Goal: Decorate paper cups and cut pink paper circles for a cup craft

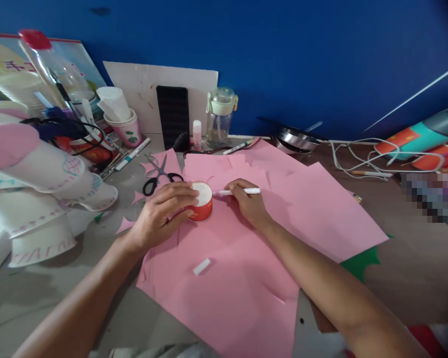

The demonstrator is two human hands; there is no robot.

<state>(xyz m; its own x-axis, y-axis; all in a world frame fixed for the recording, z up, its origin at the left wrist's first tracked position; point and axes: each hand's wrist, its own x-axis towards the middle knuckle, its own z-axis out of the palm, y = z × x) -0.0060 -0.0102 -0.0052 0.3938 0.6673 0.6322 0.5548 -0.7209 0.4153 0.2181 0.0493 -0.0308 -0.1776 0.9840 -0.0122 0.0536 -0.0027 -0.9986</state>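
Observation:
On a sheet of pink paper [231, 248] stands a short red paper cup [204, 211] with a white round top. My left hand [164, 209] is closed around the cup's left side, pressing it to the paper. A white marker [252, 191] is pinched in the fingers of my right hand [248, 203], its tip pointing left at the cup's right side. Whether the tip touches the cup or the paper I cannot tell. In front of the cup lies a small white cap [202, 266]. Black-handled scissors [160, 175] lie just beyond my left hand.
At left are white paper cups [56, 169] with drawn patterns. Along the back stand a pink cup [125, 130], a black phone [173, 117], a glue stick [197, 134], a clear bottle [219, 122] and tape rolls [296, 139]. White cables [362, 166] lie at right.

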